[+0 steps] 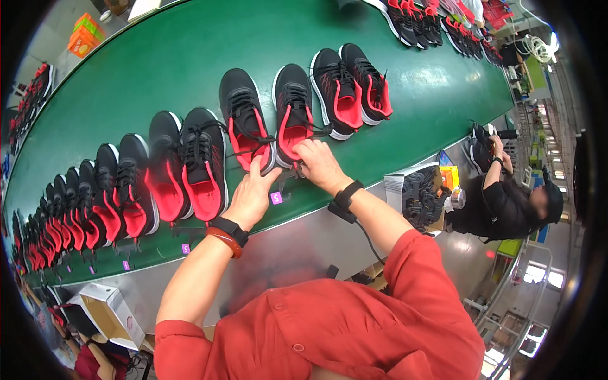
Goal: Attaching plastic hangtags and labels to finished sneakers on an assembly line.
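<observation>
Coral lining meets the left hand (252, 195) I watch remotely: its extended index finger touches the heel of a black fabric sneaker with a white sole (239, 85), the thumb spread away to the right. I cannot tell whether it grips the heel, since the other fingers are hidden. Beside it, the right hand (323, 166) bends its fingers over the coral heel collar of a matching black sneaker with dark laces (294, 79); from my end I cannot tell whether they pinch or merely rest there. Both shoes stand side by side on a long green table (183, 47), near its closer edge, toes pointing away from the person.

I see a black wristband with a cable (346, 195) on the right wrist, and a reddish-brown bangle (225, 242) beside another dark band on the left. Just right of the handled shoes stands another black-and-coral pair (329, 66); to their left, a long row of similar sneakers (132, 152) curves toward my view's rim. Small purple tags (276, 198) line the near edge. Further right I make out a box of black pieces (421, 196) and a co-worker in a black cap (491, 209) handling a dark shoe (479, 153).
</observation>
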`<state>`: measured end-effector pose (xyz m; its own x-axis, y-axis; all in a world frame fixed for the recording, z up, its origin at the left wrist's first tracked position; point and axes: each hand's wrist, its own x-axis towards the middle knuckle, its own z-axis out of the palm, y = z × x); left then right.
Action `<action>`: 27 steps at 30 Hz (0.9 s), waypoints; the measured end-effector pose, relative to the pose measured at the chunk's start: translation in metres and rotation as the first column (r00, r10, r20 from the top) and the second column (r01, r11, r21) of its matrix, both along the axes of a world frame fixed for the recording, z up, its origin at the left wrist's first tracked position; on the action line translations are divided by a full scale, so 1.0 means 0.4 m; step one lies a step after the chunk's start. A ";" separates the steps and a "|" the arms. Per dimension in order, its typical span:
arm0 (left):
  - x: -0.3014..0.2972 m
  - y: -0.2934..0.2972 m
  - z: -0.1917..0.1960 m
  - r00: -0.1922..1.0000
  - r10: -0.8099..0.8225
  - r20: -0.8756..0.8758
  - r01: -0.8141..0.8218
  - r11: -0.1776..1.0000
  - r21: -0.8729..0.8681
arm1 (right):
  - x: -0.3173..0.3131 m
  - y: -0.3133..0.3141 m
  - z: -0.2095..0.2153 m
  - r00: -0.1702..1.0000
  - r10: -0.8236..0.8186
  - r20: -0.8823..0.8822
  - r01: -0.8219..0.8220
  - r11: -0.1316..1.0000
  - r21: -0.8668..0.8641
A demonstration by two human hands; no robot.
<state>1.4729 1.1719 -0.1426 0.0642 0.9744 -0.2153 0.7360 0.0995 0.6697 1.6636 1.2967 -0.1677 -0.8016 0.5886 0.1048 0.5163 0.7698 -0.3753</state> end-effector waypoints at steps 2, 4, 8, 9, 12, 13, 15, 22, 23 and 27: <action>-0.018 -0.050 0.066 0.995 0.033 -0.097 -0.043 0.993 -0.111 | -0.025 -0.024 0.036 0.999 -0.019 -0.044 0.018 0.999 -0.044; -0.046 -0.159 0.117 0.986 0.164 -0.036 -0.158 0.979 0.127 | -0.021 -0.047 0.076 0.991 -0.076 -0.106 0.073 0.997 -0.039; -0.204 -0.495 0.195 0.814 0.534 -0.229 -0.368 0.780 0.506 | 0.091 -0.169 0.092 0.946 -0.216 -0.240 0.190 0.973 -0.127; -0.250 -0.613 0.211 0.673 0.673 -0.308 -0.527 0.728 0.438 | 0.110 -0.212 0.077 0.943 -0.196 -0.269 0.157 0.975 -0.159; -0.372 -1.017 0.163 0.172 0.774 -0.610 -0.764 0.496 0.414 | 0.060 -0.332 0.116 0.962 -0.029 -0.270 -0.032 0.975 -0.221; -0.402 -1.090 0.168 0.097 0.727 -0.680 -0.800 0.464 0.381 | 0.049 -0.373 0.133 0.971 0.017 -0.238 -0.067 0.977 -0.200; -0.465 -1.228 0.152 0.093 0.677 -0.730 -0.850 0.435 0.295 | 0.007 -0.440 0.157 0.962 0.095 -0.256 -0.162 0.953 -0.256; -0.512 -1.360 0.014 0.456 0.720 -0.523 -0.816 0.573 0.078 | -0.148 -0.639 0.188 0.885 0.405 -0.228 -0.454 0.859 -0.236; -0.464 -1.337 0.055 0.497 0.680 -0.540 -0.790 0.612 0.044 | -0.165 -0.678 0.175 0.860 0.426 -0.281 -0.485 0.854 -0.188; -0.267 -1.290 0.170 0.731 0.404 -0.550 -0.433 0.898 0.084 | -0.203 -0.824 0.260 0.798 0.486 -0.355 -0.520 0.854 0.001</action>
